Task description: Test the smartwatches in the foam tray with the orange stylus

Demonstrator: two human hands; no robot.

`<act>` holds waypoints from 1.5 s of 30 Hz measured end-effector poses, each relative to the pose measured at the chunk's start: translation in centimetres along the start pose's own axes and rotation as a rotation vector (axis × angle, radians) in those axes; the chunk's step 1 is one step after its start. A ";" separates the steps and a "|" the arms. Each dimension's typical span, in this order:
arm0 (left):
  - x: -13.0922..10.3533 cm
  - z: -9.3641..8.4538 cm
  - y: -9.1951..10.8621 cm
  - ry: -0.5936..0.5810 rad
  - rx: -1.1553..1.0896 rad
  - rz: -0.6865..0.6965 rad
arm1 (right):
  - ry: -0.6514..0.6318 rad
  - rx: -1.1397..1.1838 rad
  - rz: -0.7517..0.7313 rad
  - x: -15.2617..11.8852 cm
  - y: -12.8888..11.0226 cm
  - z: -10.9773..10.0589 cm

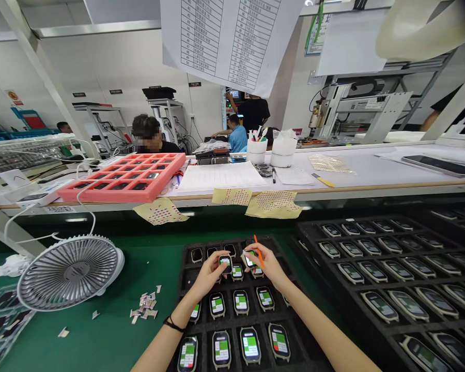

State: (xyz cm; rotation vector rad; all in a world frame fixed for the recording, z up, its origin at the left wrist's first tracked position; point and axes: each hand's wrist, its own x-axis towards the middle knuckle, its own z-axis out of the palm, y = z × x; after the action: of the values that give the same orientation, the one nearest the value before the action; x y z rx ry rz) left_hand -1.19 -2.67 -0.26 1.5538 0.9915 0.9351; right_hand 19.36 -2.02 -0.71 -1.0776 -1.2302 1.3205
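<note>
My left hand (211,269), a dark band around its wrist, grips a smartwatch body (225,264) between thumb and fingers, its screen lit. Opposite it, my right hand (268,264) holds a second lit watch body (250,259) by its edge. A slim orange pen-like tool (259,251) sticks up from between the right fingers; its lower end is hidden. Both hands are over a black foam tray (228,323), whose slots hold several strapless watches, such as one watch (241,303) with green and white blocks on its screen. One nearby watch (279,341) also shows a red block.
More black trays of watches (356,274) lie at the right. On the green mat, a grey fan (72,274) stands left of small loose tabs (144,307). A shelf ahead carries a pink foam tray (126,178) and papers (220,176). Other people work beyond it.
</note>
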 end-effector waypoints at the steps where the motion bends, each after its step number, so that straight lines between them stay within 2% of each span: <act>1: 0.0 0.0 0.0 0.011 0.007 -0.004 | -0.015 0.001 -0.007 0.0 0.0 0.0; 7: 0.2 -0.3 -0.3 0.069 0.009 -0.049 | -0.120 0.031 -0.080 0.2 0.5 0.1; 14: 0.1 -0.2 -0.5 0.043 -0.032 -0.023 | -0.148 -0.040 -0.063 -0.2 0.1 -0.1; 20: 0.2 0.0 -0.7 0.008 -0.117 0.017 | -0.188 0.036 -0.070 -0.6 -0.4 0.0; 26: 0.4 0.0 -0.8 0.036 -0.109 0.010 | -0.159 0.047 -0.068 -0.2 0.2 0.0; 34: 0.3 -0.4 -0.3 0.134 0.006 -0.044 | -0.131 -0.003 -0.079 0.0 0.4 -0.1; 39: 0.4 -0.4 -0.7 0.117 0.006 -0.042 | -0.139 -0.007 -0.076 -0.1 0.3 0.1; 45: 0.4 -0.1 -1.3 0.025 -0.078 0.023 | -0.125 -0.025 -0.088 0.1 0.5 -0.1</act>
State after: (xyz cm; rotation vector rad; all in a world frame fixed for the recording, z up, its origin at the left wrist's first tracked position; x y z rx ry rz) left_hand -1.26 -2.08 -1.49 1.4948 0.9453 0.9998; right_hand 19.40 -1.91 -1.21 -0.9585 -1.3746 1.3241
